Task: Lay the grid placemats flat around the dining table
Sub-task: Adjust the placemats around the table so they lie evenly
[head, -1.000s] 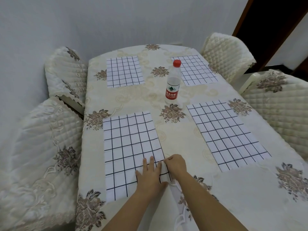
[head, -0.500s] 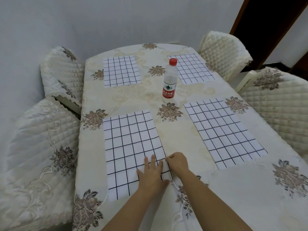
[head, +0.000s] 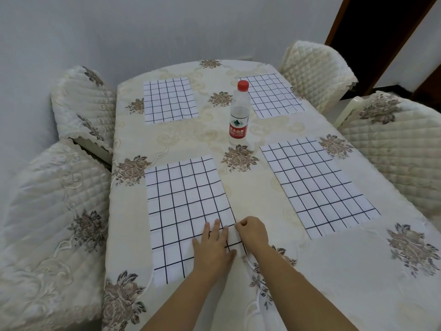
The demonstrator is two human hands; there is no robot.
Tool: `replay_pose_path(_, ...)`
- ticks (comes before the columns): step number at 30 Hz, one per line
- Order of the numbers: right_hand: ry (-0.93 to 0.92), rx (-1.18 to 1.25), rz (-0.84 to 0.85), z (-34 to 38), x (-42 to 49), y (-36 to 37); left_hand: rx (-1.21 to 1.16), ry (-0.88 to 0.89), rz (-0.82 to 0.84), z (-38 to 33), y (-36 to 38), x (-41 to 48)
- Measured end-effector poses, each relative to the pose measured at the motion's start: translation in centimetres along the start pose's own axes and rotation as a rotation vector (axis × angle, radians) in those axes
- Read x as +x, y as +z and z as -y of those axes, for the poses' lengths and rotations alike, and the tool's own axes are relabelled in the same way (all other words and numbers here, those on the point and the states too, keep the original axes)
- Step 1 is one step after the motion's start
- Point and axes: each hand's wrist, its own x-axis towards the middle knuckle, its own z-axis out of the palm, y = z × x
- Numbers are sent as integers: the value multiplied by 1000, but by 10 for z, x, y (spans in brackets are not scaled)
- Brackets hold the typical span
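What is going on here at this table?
A person is laying grid placemats on the dining table. The left hand presses flat on the near-left placemat, while the right hand pinches its right edge. The near-right placemat, far-left placemat and far-right placemat lie flat, untouched. A water bottle stands upright between them.

Home dining room: clothed table (head: pixel 238 197), quilted chairs (head: pixel 391 149)

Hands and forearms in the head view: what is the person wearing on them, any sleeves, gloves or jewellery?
The left hand and right hand are bare: no gloves, and no ring, watch or bracelet shows. Both forearms are uncovered down to the frame's bottom edge, so no sleeve is in view.
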Motion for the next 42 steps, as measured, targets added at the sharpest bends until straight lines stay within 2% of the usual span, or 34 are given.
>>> replay_pose_path(11,-39,-31,-2,-2,2,-2,-84,62,-47,25,6,-4)
replay_pose_path(21,-54,58,-6,-7,6,-1,-106,78,-115,26,11,-4)
replay_pose_path(23,-10,211,-42,-10,1,-2,-109,82,-125,28,13,-3)
replay_pose_path(26,140,626,-113,-17,-6,-7,-84,90,-137,30,14,-2)
replay_pose_path(28,140,683,-145,-16,-9,-7,-107,100,-159,30,12,-3)
replay_pose_path(31,-42,383,-212,-8,-9,3,-245,112,-275,34,8,1)
replay_pose_path(34,-363,68,-296,7,-14,24,-252,143,-472,41,4,8)
replay_pose_path(36,-571,-107,-342,18,-17,41,-256,156,-508,48,4,14)
replay_pose_path(38,-649,-262,-249,24,-18,57,-229,141,-468,54,5,19)
replay_pose_path(40,-631,-388,-148,19,-14,70,-145,119,-453,62,11,21)
replay_pose_path(42,-666,-478,-117,2,-7,73,-88,95,-461,76,22,22)
